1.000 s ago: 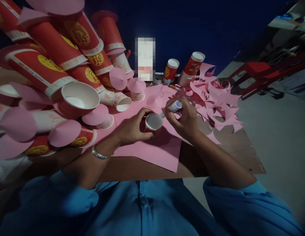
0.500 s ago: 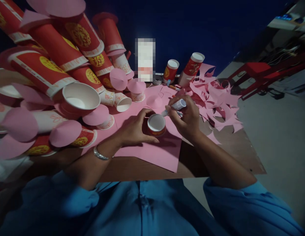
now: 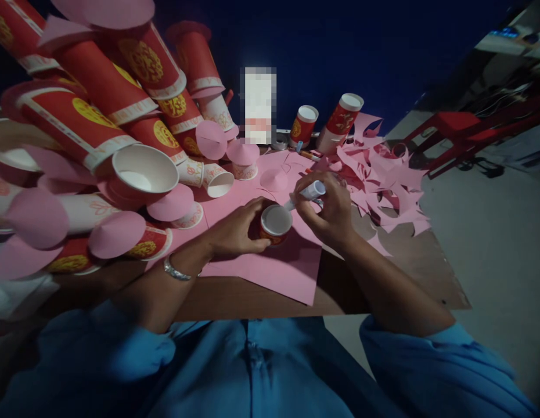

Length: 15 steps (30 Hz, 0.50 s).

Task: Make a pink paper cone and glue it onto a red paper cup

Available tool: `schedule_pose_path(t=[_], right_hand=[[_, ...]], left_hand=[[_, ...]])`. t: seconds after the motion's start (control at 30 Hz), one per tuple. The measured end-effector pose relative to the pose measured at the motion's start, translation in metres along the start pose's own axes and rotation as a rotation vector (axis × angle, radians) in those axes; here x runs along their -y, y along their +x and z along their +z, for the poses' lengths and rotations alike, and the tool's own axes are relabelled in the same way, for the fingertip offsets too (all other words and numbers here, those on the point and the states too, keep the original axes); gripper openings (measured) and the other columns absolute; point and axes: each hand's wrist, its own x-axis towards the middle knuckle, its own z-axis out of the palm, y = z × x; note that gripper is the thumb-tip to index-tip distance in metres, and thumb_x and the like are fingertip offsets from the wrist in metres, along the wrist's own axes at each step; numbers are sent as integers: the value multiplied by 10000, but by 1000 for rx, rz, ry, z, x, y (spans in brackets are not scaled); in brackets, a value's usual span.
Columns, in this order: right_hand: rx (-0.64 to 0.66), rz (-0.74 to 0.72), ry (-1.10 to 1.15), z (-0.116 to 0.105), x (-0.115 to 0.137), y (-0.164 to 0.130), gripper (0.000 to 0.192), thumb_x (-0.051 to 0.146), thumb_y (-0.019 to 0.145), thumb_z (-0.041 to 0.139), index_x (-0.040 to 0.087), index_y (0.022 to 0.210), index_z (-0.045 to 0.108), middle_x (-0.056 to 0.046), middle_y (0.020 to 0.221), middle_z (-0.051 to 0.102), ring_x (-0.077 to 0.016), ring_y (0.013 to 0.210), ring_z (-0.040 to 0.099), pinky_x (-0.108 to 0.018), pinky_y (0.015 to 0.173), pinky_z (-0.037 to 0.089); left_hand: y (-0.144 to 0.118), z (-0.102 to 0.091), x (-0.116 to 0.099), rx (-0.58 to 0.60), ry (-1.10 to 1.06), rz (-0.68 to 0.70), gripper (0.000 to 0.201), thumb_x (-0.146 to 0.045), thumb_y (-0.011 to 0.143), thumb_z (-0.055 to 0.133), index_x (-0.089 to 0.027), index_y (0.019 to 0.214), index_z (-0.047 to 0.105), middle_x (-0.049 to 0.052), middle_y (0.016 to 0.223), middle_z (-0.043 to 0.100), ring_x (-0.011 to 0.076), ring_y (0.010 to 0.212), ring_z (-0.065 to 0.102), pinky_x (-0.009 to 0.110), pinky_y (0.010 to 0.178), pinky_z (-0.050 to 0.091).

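My left hand is closed round the side of a red paper cup. The cup's round white end faces up, and the cup is over a pink paper sheet. Between the thumb and fingers of my right hand is a white pen-like tube. It slants down to the left, its tip close to the cup's rim. I cannot tell whether the tip touches the rim. A pink paper cone lies just behind the cup.
Red cups with pink cone tops are piled at the left. Pink paper scraps lie at the right. Two red cups stand behind, near a blurred white object. A red stool is off the table's right side.
My left hand has closed more tightly round the cup, its thumb now against the side. The cup has shifted slightly down. The tube in my right hand has moved slightly left.
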Motion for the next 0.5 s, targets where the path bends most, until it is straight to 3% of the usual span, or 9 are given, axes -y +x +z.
schedule_pose_path(t=[0.13,0.27,0.5], right_hand=[[55,-30,-8,0,0,2,87,280,972,668,263,930,594,-25,845,665,-201,731,636,-372,640,589],[70,6,-12,3,-2,3,85,300,980,675,264,949,604,-33,867,666,-204,732,630,-374,632,592],[31,37,33,9,-6,0,93,319,988,675,268,957,604,-26,861,643,-198,718,616,-374,638,575]], left_hand=[[3,6,1,-44,-1,-79,650,-398,690,914,-229,1238,606,99,1273,684,328,1199,669,523,1066,542],[4,8,0,-20,-12,-75,524,-353,736,875,-236,1176,617,79,1232,703,313,1190,678,499,1040,558],[3,7,-2,-31,18,-95,504,-359,740,869,-235,1164,627,84,1218,710,316,1156,684,509,1020,565]])
